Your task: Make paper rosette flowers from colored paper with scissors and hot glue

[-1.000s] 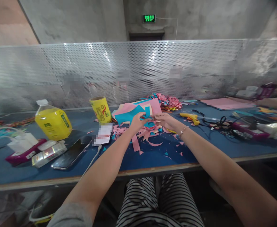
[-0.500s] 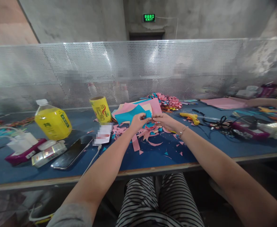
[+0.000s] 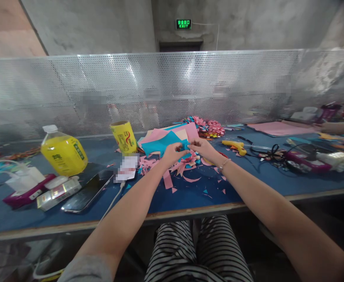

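Note:
My left hand (image 3: 172, 153) and my right hand (image 3: 202, 148) meet over the middle of the blue table (image 3: 172, 196), fingers pinched together on a small blue paper piece (image 3: 186, 146) between them. Just below the hands lies a pink and blue paper flower (image 3: 189, 158) amid pink paper scraps (image 3: 172, 172). Behind the hands is a stack of blue and pink paper sheets (image 3: 166, 139). A thin bracelet sits on my right wrist.
A yellow bottle (image 3: 62, 152), a yellow can (image 3: 121, 137), a phone (image 3: 85, 194) with cable and small boxes (image 3: 27, 188) lie left. A yellow glue gun (image 3: 233, 145), scissors, cords and a finished flower pile (image 3: 208, 127) lie right. Another person's hand (image 3: 336, 127) rests far right. A perforated metal screen backs the table.
Both hands have shifted slightly while working the small blue piece between the fingertips; the view has tilted a little. Nothing else on the table moved.

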The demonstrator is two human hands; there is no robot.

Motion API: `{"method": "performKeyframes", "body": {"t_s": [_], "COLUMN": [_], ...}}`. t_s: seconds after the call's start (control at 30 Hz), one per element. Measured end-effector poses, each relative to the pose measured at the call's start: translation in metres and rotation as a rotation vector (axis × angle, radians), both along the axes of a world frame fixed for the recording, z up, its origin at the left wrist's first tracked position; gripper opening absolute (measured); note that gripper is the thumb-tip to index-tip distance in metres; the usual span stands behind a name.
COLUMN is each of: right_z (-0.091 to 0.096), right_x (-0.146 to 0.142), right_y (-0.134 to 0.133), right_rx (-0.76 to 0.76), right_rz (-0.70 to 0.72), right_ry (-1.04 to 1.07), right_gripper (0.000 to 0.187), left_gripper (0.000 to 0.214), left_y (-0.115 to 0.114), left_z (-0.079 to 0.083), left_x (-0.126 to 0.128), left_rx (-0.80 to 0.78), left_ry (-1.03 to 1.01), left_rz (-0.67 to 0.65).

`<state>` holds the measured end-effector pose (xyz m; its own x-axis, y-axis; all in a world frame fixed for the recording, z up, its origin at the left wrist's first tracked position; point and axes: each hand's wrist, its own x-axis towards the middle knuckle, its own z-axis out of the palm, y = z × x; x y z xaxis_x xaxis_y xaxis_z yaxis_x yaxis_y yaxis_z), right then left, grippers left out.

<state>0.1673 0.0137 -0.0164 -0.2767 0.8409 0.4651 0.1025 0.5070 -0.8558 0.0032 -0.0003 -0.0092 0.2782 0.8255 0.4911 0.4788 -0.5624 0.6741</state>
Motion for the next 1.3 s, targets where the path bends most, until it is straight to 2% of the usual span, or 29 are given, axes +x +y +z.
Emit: {"method": "performKeyframes", "body": {"t_s": [0.1,0.27,0.4,0.77,0.97,1.17,1.23,1.3], "right_z": [-0.001,-0.006,-0.008,-0.004,-0.005,-0.005,-0.001,0.004], "right_x": [0.001,0.002,0.002,-0.003,-0.001,-0.001,0.007,0.027], "right_y": [0.002,0.008,0.011,0.005,0.006,0.005,0.008,0.014], "right_rx": [-0.021,-0.065,-0.086,-0.158,-0.132,-0.101,-0.059,0.044], "right_rz": [0.018,0.034,0.035,0.035,0.048,0.085,0.046,-0.121], "right_ry": [0.019,0.057,0.086,0.17,0.146,0.049,-0.036,-0.18], "right_gripper": [0.032,0.032,0.031,0.036,0.031,0.027,0.025,0.021], "left_gripper": [0.026,0.051,0.055,0.046,0.014,0.009,0.009,0.009], "left_y": [0.002,0.002,0.002,0.002,0.002,0.001,0.001,0.001], "left_z": [-0.001,-0.002,-0.001,-0.001,0.0,0.002,0.002,0.003], "left_x": [0.001,0.001,0.0,0.0,0.001,0.001,0.0,-0.001], "left_rx": [0.013,0.037,0.093,0.14,0.148,0.136,0.134,0.133], "left_ry": [-0.023,-0.021,0.006,-0.053,0.026,0.021,0.018,0.019], "left_rz": [0.065,0.122,0.108,0.098,0.095,0.147,0.158,0.163]}}
